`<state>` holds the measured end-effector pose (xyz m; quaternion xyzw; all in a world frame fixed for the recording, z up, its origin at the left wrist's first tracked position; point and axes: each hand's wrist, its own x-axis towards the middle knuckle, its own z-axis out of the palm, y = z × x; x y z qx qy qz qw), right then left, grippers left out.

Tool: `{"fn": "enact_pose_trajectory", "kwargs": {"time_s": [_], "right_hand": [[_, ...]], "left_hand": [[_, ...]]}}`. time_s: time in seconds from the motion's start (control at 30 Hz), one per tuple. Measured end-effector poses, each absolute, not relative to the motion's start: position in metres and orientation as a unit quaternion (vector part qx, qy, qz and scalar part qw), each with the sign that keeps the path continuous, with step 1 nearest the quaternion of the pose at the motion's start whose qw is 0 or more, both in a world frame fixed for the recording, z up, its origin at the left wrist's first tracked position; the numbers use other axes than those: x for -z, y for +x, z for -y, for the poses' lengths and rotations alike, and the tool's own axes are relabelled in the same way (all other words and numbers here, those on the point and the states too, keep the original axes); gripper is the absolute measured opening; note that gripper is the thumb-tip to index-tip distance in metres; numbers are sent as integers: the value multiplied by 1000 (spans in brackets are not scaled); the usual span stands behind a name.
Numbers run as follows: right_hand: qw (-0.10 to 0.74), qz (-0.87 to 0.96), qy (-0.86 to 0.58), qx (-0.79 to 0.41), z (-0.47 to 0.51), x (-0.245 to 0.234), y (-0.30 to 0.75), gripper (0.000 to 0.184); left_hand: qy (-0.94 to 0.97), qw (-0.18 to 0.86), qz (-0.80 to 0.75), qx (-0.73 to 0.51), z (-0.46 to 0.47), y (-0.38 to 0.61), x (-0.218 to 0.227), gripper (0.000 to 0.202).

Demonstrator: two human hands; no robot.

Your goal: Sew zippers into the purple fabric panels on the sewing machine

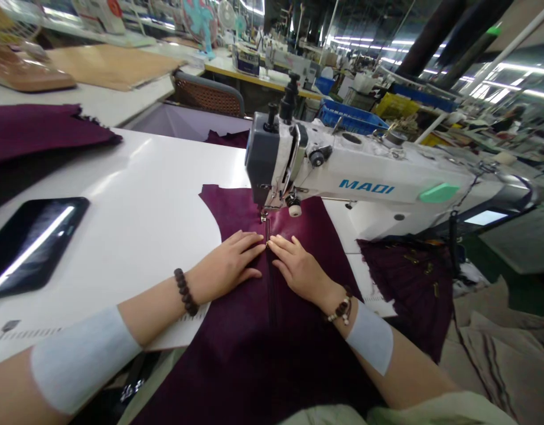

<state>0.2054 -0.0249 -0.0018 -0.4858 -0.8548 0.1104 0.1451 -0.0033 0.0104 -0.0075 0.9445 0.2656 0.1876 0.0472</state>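
Note:
A dark purple fabric panel [236,330] lies across the white machine table and hangs over its front edge. Down its middle runs a dark zipper [270,283], leading up to the presser foot [263,217] of the sewing machine [316,159]. Flat on the panel, just left of the zipper, rests my left hand [230,262], fingers stretched toward the foot. My right hand [300,268] lies on the right side with its fingers spread and fingertips beside the zipper. Both hands press on the cloth a little in front of the needle area.
A black tablet or phone [32,242] lies on the table at left, below another purple piece [41,133]. More purple cloth with zipper pulls [413,295] sits at right, above beige cloth [497,348]. A blue crate [351,118] stands behind the machine.

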Motion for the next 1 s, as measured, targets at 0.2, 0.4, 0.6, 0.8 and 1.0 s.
{"fn": "enact_pose_trajectory", "kwargs": {"time_s": [0.2, 0.4, 0.6, 0.8, 1.0], "right_hand": [[127, 865, -475, -97, 24, 2, 207, 40], [103, 873, -470, -78, 24, 0, 206, 41], [105, 865, -486, -64, 29, 0, 202, 41], [96, 861, -497, -51, 29, 2, 201, 40], [88, 865, -492, -40, 28, -1, 198, 40]], "left_hand": [[952, -13, -269, -149, -6, 4, 16, 50], [952, -47, -262, -150, 0, 9, 13, 54], [953, -50, -265, -136, 0, 9, 11, 53], [952, -49, -266, -141, 0, 9, 11, 53], [952, -35, -266, -148, -4, 8, 12, 53]]}}
